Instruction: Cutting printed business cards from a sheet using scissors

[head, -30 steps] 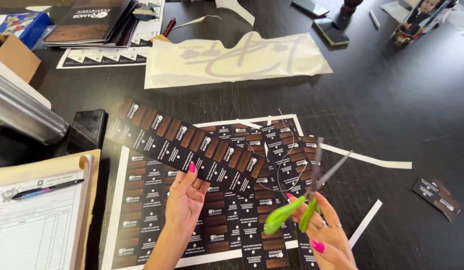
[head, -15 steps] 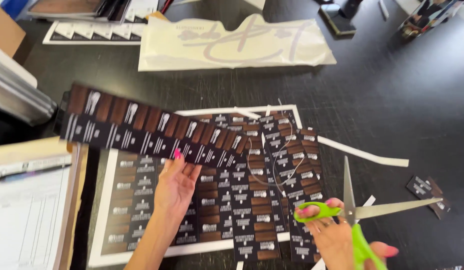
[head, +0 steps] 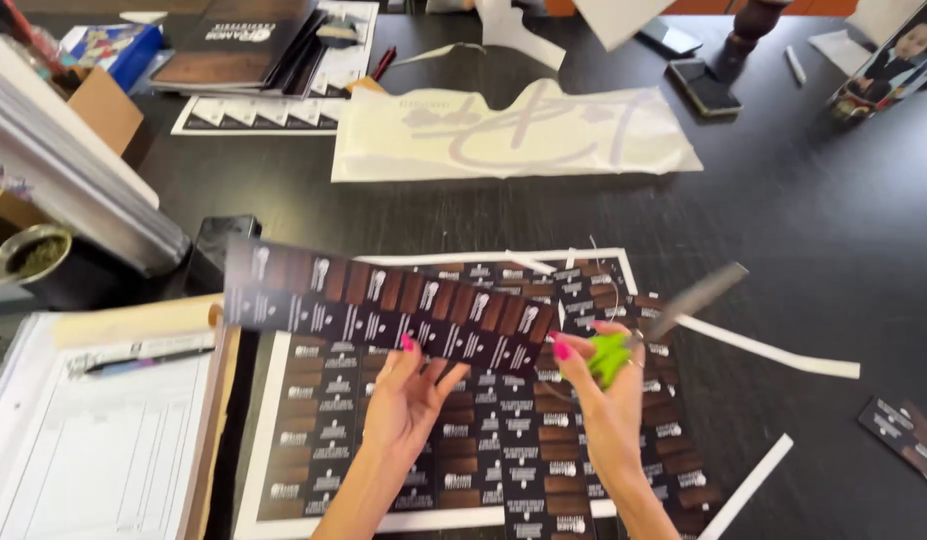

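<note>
My left hand [head: 411, 398] holds up a long strip of brown and black printed cards [head: 383, 308], pinched near its lower edge. In my right hand [head: 605, 400] is a pair of green-handled scissors [head: 643, 330], blades blurred and pointing up to the right, close to the strip's right end. Under both hands lies a large printed sheet [head: 503, 470] of the same small cards with a white border, flat on the dark table [head: 783, 230].
White paper offcuts [head: 773, 350] and two loose cards [head: 908, 430] lie at the right. A clipboard with a pen [head: 103, 440] sits at the left. A cream sheet with pale lettering [head: 513, 135], phones [head: 703, 85], booklets [head: 243, 40] and a box stand farther back.
My right hand has swung the scissors from the lower right up toward the strip's right end. The strip stays raised in my left hand. The camera has tilted, shifting the view.
</note>
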